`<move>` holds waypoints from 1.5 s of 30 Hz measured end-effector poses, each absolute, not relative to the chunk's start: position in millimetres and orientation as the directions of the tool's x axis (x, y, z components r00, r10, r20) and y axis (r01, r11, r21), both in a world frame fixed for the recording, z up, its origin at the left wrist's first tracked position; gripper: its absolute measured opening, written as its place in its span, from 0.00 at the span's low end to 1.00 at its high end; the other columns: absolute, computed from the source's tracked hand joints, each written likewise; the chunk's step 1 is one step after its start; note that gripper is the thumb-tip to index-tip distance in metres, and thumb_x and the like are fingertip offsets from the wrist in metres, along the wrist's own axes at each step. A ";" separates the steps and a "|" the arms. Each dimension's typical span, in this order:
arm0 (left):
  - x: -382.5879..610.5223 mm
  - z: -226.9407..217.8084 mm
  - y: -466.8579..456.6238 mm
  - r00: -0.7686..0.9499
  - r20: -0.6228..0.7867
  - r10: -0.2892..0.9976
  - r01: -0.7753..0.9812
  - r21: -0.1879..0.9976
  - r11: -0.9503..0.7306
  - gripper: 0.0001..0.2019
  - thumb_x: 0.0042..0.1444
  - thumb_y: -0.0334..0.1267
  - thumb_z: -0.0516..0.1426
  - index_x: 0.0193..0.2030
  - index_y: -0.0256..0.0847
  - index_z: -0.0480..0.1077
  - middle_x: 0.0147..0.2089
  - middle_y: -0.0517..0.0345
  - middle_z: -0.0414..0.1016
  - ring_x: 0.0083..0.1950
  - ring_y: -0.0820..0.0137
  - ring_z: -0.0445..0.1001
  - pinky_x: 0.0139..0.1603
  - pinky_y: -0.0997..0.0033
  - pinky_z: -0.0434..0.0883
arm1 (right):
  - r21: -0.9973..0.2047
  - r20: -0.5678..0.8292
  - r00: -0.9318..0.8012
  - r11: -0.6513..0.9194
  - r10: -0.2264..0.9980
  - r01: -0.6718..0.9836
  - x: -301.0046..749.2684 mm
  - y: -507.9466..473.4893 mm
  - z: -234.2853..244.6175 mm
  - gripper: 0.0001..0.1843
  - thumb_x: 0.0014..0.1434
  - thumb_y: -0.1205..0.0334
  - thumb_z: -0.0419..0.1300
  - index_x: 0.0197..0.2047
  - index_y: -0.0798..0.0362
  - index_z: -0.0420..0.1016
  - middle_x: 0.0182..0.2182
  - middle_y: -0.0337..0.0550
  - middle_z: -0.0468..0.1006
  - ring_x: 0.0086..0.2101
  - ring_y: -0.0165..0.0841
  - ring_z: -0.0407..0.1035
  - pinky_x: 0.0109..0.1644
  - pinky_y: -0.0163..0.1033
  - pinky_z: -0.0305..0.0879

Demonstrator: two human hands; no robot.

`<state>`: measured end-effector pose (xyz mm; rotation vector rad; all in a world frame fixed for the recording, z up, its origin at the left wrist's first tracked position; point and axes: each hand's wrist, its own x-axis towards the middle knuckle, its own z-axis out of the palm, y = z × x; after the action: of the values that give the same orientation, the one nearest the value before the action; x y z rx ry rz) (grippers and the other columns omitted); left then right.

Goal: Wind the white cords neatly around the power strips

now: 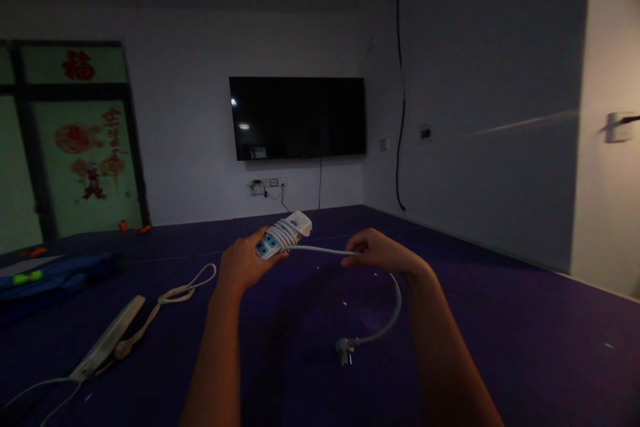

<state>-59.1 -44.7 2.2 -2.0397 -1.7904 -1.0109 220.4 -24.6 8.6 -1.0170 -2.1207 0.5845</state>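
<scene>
My left hand (243, 259) is closed around one end of a white power strip (269, 246) with blue sockets. Several turns of its white cord (286, 233) are wrapped around the strip's middle. From the strip, a length of cord runs straight across to my right hand (374, 251), whose fingers pinch it. Past that hand the cord curves down, and its plug (345, 349) hangs at the end with the prongs showing. Both hands are above the dark purple surface (300, 387).
At the left lies another long white device (107, 340) with a bundled cord (180, 292). Blue cloth (65, 279) with a bright green item (29, 277) is farther left. Small orange objects (135, 227) sit near the far edge. A television (299, 118) hangs on the back wall.
</scene>
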 end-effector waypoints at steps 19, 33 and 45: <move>29.6 13.8 -94.7 0.624 0.395 0.674 0.623 0.270 -0.734 0.33 0.37 0.58 0.61 0.50 0.43 0.71 0.41 0.53 0.78 0.39 0.63 0.75 0.40 0.67 0.66 | -0.781 0.624 -0.064 0.625 0.778 -0.020 235.9 -2.0 0.1 0.16 0.34 0.56 0.70 0.26 0.56 0.74 0.19 0.36 0.71 0.20 0.25 0.63 0.25 0.32 0.57; 12.9 16.7 -87.6 0.522 0.529 0.669 0.617 0.306 -0.725 0.31 0.35 0.59 0.63 0.44 0.41 0.71 0.35 0.54 0.76 0.33 0.66 0.72 0.33 0.68 0.65 | -0.799 0.600 -0.107 0.600 0.793 -0.034 192.8 9.0 -6.5 0.15 0.39 0.52 0.67 0.23 0.55 0.72 0.18 0.37 0.70 0.19 0.26 0.62 0.23 0.33 0.57; 11.2 14.7 -83.0 0.431 0.622 0.654 0.511 0.429 -0.745 0.44 0.31 0.50 0.68 0.56 0.46 0.56 0.40 0.53 0.77 0.41 0.58 0.75 0.40 0.60 0.70 | -0.682 0.711 -0.189 0.730 0.677 0.051 199.6 37.4 -32.4 0.12 0.51 0.52 0.59 0.32 0.52 0.75 0.31 0.44 0.78 0.35 0.36 0.71 0.43 0.41 0.67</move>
<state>11.2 -83.0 14.7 -2.8020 -1.1526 -1.3515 199.6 37.4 -32.4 -0.5871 -1.6865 0.6244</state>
